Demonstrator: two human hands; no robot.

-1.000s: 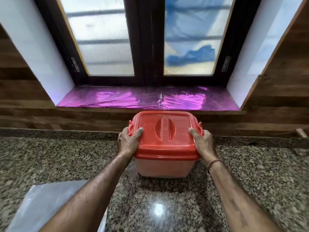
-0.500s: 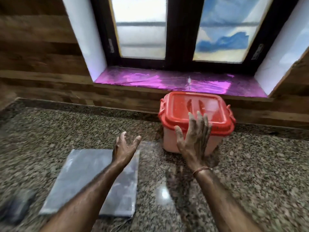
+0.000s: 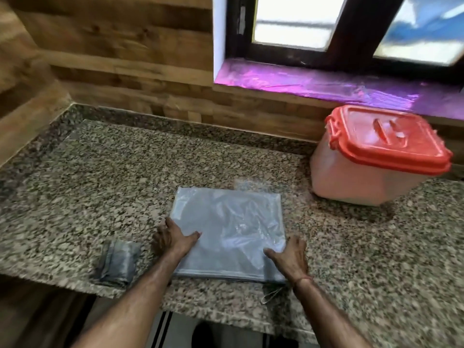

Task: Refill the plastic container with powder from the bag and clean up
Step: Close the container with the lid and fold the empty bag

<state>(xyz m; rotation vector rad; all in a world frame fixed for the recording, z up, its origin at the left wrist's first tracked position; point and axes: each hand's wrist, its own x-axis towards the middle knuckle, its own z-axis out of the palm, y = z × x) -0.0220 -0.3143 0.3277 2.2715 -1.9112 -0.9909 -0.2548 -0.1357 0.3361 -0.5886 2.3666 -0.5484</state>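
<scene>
The plastic container [image 3: 361,179], translucent with its red lid [image 3: 386,139] closed, stands at the back right of the granite counter [image 3: 125,177] under the window sill. A flat, empty grey plastic bag [image 3: 226,222] lies near the counter's front edge. My left hand [image 3: 173,241] rests on the bag's left edge, thumb on top. At the bag's right front corner sits my right hand [image 3: 291,257], fingers spread on the plastic. Neither hand has closed around the bag.
A small folded grey cloth [image 3: 116,263] lies left of the bag near the front edge. A thin wire tie [image 3: 270,296] lies just below the bag. Wooden wall panels [image 3: 113,46] border the counter at left and back. The purple-lined sill [image 3: 326,84] runs behind.
Both hands let go of the container's lid, came back toward me and left, and settled on the flat bag. The view turned left, so the container now sits at the right.
</scene>
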